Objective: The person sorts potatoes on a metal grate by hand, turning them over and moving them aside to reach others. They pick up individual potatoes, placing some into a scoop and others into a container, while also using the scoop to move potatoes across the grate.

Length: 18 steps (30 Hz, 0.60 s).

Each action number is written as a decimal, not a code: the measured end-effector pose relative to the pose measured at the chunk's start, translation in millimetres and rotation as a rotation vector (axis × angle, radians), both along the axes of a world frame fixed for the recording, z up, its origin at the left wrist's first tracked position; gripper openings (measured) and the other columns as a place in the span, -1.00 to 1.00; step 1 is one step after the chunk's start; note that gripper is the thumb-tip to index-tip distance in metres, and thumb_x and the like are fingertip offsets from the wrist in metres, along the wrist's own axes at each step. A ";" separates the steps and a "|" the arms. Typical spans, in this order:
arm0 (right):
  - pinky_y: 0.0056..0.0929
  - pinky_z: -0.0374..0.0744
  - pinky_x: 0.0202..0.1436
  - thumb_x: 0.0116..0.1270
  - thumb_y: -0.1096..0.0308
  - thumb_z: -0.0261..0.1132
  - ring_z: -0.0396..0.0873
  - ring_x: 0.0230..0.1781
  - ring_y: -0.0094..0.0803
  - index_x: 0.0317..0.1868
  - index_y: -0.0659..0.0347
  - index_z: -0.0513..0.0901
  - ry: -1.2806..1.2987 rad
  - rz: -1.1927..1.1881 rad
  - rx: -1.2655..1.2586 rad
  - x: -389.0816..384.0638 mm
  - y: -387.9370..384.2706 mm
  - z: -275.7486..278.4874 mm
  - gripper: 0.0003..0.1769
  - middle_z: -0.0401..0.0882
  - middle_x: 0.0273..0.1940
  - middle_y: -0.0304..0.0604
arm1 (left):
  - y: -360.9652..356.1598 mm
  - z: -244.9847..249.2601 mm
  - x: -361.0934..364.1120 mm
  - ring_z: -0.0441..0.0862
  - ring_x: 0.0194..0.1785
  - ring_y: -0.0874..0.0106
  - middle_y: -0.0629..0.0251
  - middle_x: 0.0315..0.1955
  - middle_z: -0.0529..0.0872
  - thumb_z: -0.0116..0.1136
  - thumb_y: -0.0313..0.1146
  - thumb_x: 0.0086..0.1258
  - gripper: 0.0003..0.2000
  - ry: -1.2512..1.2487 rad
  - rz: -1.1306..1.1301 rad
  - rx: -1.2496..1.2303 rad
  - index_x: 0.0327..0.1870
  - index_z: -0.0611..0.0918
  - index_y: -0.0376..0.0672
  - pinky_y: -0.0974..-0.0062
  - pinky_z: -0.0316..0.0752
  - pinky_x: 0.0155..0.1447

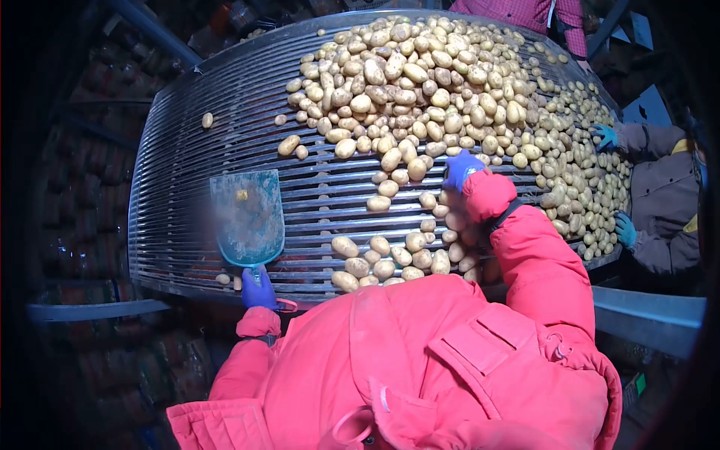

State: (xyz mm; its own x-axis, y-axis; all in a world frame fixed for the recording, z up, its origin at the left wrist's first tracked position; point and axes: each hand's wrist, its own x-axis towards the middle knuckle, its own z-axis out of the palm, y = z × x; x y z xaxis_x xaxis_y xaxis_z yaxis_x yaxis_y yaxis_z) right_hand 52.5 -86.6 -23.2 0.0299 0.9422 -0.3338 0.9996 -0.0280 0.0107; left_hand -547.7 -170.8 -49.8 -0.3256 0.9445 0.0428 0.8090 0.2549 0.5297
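My left hand (259,288), in a purple-blue glove, is closed around the handle of a teal scoop (253,217). The scoop's broad, scuffed blade lies over the slatted metal table (180,150), with a small yellowish patch on it. My right hand (463,171), gloved alike, reaches in at the lower edge of a large heap of potatoes (405,82). Its fingers bend down among the potatoes and their tips are hidden, so what they grip does not show. Loose potatoes (379,202) lie left of it, and a smaller group (401,256) lies close to my jacket.
Across on the right, a person in a brown jacket (664,195) has teal-gloved hands (625,229) at the potatoes. Another person's pink checked sleeve (574,30) shows at the far edge. A metal rail (649,319) runs at the right. Stacked sacks fill the dark left side.
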 end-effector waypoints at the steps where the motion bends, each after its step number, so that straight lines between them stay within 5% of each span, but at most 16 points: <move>1: -0.07 0.61 0.20 0.06 -0.03 0.43 0.62 0.03 0.12 0.06 0.07 0.69 0.026 -0.036 -0.075 5.0 -4.3 9.2 -0.43 0.59 0.07 0.22 | -0.3 -1.7 -1.6 0.69 -0.01 -0.06 -0.12 -0.07 0.71 0.11 0.10 0.51 -0.48 0.017 0.001 0.001 0.21 0.50 -0.17 0.11 0.55 0.00; 4: -0.11 0.61 0.16 0.04 -0.05 0.47 0.63 0.02 0.07 0.11 0.09 0.69 0.351 -0.310 0.194 20.8 -46.9 34.3 -0.36 0.59 0.04 0.24 | -0.8 5.2 3.2 0.70 -0.04 -0.02 -0.09 -0.09 0.72 0.11 0.07 0.52 -0.51 0.055 -0.014 -0.002 0.20 0.50 -0.16 0.14 0.55 -0.02; 6: -0.19 0.66 0.05 0.08 0.06 0.49 0.66 -0.08 -0.08 0.10 0.15 0.68 0.503 -0.279 0.402 43.4 -88.6 32.5 -0.41 0.62 -0.02 0.17 | -2.7 15.8 11.8 0.71 -0.06 -0.01 -0.08 -0.10 0.72 0.12 0.06 0.52 -0.52 0.045 -0.026 -0.005 0.20 0.50 -0.16 0.15 0.55 -0.02; 7: -0.32 0.67 -0.12 0.03 0.09 0.58 0.69 -0.20 -0.32 0.10 0.22 0.67 0.928 -0.530 0.312 31.6 -118.5 63.9 -0.37 0.69 -0.12 -0.02 | -2.9 17.4 13.7 0.70 -0.08 -0.01 -0.07 -0.13 0.72 0.11 0.05 0.53 -0.54 0.054 -0.015 -0.008 0.17 0.52 -0.16 0.15 0.55 -0.03; 12: -0.49 0.63 -0.22 0.08 0.27 0.56 0.63 -0.23 -0.47 0.19 0.26 0.58 1.443 -0.794 0.032 19.8 -279.7 103.6 -0.35 0.65 -0.16 -0.18 | 5.8 -20.6 -12.9 0.68 -0.11 0.00 -0.06 -0.17 0.71 0.09 0.04 0.55 -0.56 -0.083 -0.058 0.039 0.10 0.54 -0.19 0.18 0.53 -0.03; 16: -0.44 0.64 -0.13 0.14 0.36 0.52 0.64 -0.19 -0.45 0.10 0.27 0.65 1.488 -0.973 -0.250 12.4 -408.8 63.9 -0.51 0.68 -0.14 -0.18 | 12.1 -27.5 -27.3 0.64 -0.11 0.07 -0.10 -0.14 0.68 0.07 -0.03 0.58 -0.57 -0.144 -0.096 -0.023 0.11 0.50 -0.29 0.24 0.49 0.01; 18: -0.44 0.66 -0.19 0.18 0.23 0.50 0.65 -0.22 -0.49 0.06 0.14 0.71 1.360 -0.997 -0.447 -0.7 -462.9 30.2 -0.57 0.70 -0.21 -0.17 | 13.3 -23.5 -25.5 0.63 -0.10 0.08 -0.11 -0.14 0.68 0.07 -0.04 0.59 -0.55 -0.087 -0.123 -0.030 0.13 0.49 -0.34 0.25 0.50 0.01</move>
